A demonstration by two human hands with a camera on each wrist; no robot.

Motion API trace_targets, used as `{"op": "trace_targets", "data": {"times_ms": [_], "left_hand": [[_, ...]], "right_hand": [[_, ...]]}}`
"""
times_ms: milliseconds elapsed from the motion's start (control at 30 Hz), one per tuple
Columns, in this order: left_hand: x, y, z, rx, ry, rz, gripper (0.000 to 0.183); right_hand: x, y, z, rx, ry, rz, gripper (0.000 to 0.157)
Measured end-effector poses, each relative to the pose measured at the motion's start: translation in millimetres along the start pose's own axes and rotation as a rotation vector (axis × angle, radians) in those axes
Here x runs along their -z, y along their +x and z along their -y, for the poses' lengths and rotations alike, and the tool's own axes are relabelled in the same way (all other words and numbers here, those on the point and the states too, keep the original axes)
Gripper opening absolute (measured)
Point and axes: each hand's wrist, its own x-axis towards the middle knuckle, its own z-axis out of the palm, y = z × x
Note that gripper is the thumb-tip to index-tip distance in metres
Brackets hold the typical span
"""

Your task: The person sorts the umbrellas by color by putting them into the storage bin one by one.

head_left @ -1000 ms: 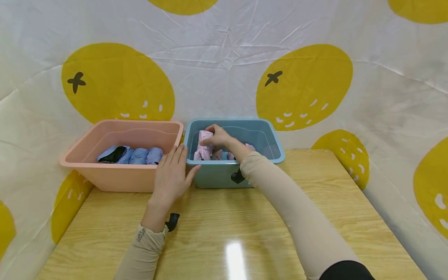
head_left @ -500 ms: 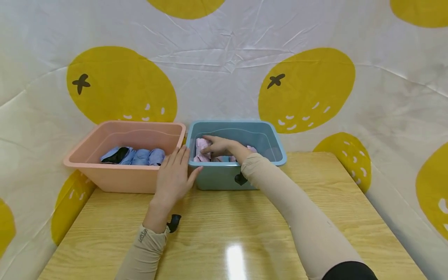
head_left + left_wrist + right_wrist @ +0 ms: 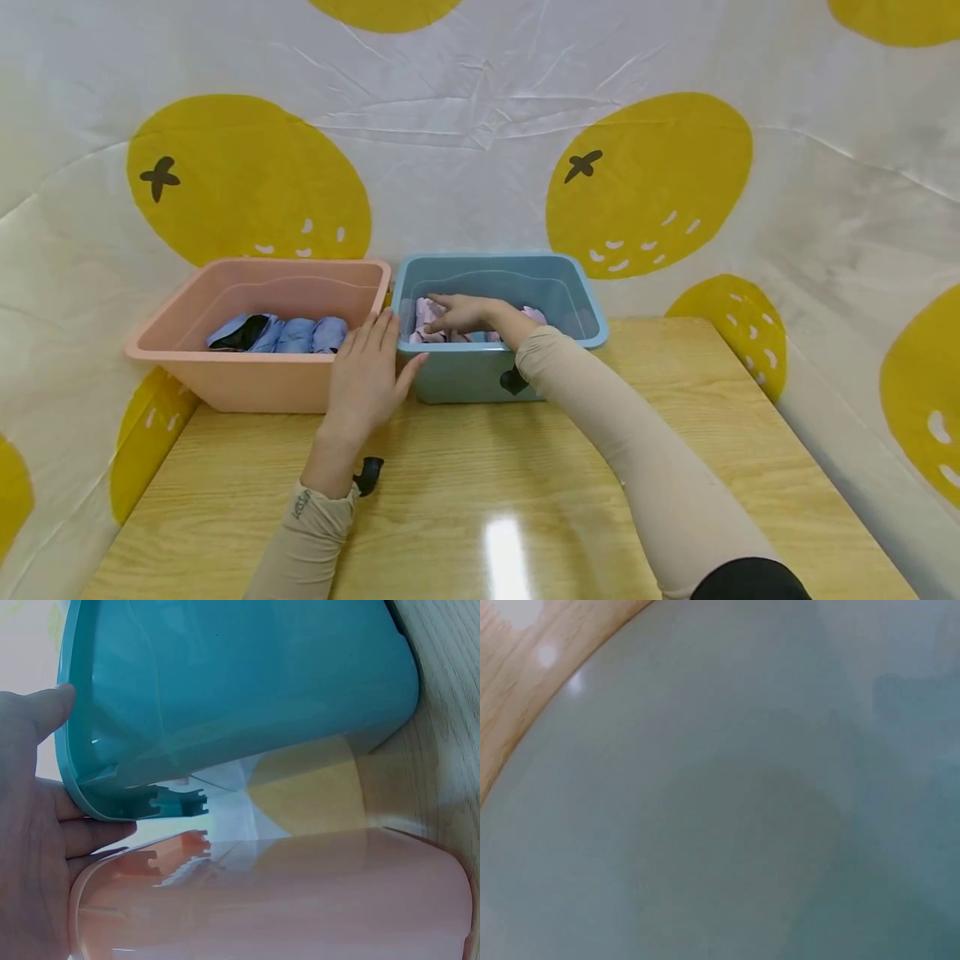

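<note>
In the head view, my right hand reaches into the blue plastic bin, thumb and index finger spread apart at a rolled pink cloth at the bin's left end. Its other fingers are hidden behind the hand. More pink cloth lies to the right in the same bin. My left hand lies with straight fingers over the neighbouring rims of the blue bin and the pink plastic bin. Up close in the left wrist view, the thumb touches the blue rim.
Several blue cloth rolls, one with a black patch, lie in the pink bin. Both bins stand side by side on a wooden table, before a white hanging sheet with yellow shapes. The right wrist view is filled by the blue bin's outer wall.
My right hand has lowered the pink roll from upright near the rim down into the blue bin, and its finger and thumb have spread. The left hand has stayed on the rims.
</note>
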Motion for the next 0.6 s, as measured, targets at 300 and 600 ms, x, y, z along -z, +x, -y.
{"op": "trace_targets", "data": {"times_ms": [300, 600], "left_hand": [[1.7, 1.5, 9.8, -0.006, 0.001, 0.009, 0.079], [6.5, 7.1, 20.0, -0.007, -0.048, -0.014, 0.076]], "right_hand": [[4.7, -18.2, 12.6, 0.053, -0.113, -0.133, 0.08], [6.5, -77.2, 14.8, 0.203, -0.293, -0.51, 0.076]]}}
